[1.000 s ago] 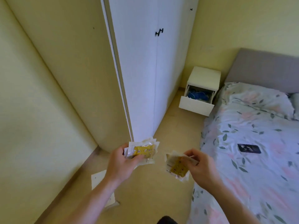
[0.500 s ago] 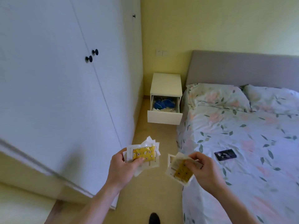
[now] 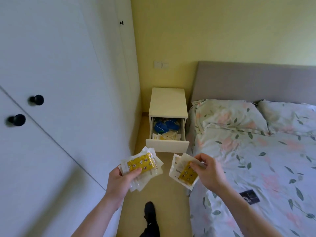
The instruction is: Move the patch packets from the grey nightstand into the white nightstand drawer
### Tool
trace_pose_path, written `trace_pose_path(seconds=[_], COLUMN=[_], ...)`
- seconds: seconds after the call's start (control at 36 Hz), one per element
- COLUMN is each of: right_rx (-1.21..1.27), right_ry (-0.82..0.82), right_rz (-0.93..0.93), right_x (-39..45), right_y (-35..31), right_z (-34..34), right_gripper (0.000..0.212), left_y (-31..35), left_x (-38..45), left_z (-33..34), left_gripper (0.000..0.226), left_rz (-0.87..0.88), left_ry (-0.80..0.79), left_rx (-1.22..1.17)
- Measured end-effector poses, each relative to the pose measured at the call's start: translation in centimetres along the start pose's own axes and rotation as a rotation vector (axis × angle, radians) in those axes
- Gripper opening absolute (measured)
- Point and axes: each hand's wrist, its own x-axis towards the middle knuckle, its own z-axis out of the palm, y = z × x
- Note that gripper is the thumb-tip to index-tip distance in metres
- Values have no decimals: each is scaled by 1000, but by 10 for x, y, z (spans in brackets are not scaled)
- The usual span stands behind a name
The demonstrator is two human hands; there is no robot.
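My left hand [image 3: 120, 181] grips a fanned stack of clear patch packets [image 3: 142, 164] with a yellow patterned patch on top. My right hand [image 3: 207, 171] pinches a second bunch of patch packets [image 3: 182, 170], also showing a yellow patch. Both bunches hang in front of me above the floor. Straight ahead stands the white nightstand [image 3: 167, 101] with its drawer [image 3: 167, 145] pulled out. Inside the drawer lie blue items and several pale packets. The grey nightstand is out of view.
A white wardrobe [image 3: 59, 100] with black knobs fills the left side. The bed [image 3: 256, 168] with floral bedding and a grey headboard lies on the right, a dark packet [image 3: 249, 196] on it. A narrow floor strip runs between them; my dark shoe [image 3: 150, 211] is on it.
The view has swung from the wardrobe corner round to face the white nightstand, which is now nearer and centred. Both hands keep the same hold on their packets.
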Motion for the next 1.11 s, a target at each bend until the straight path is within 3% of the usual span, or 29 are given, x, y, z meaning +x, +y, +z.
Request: trace_pose_path(seconds=[0.47, 0.78, 1.11], right_rx=[-90, -123, -158], right_ry=[25, -150, -307], right_rz=[262, 385, 548], right_x=[250, 441, 635], right_y=[12, 51, 139], right_z=[-19, -7, 74], right_gripper=[11, 16, 12], left_y=[59, 75, 32], left_x=[290, 433, 579], left_z=[66, 112, 151], left_gripper=[28, 32, 20], left_rz=[-133, -247, -353], left_ry=[10, 102, 223], left_rx=[62, 78, 164])
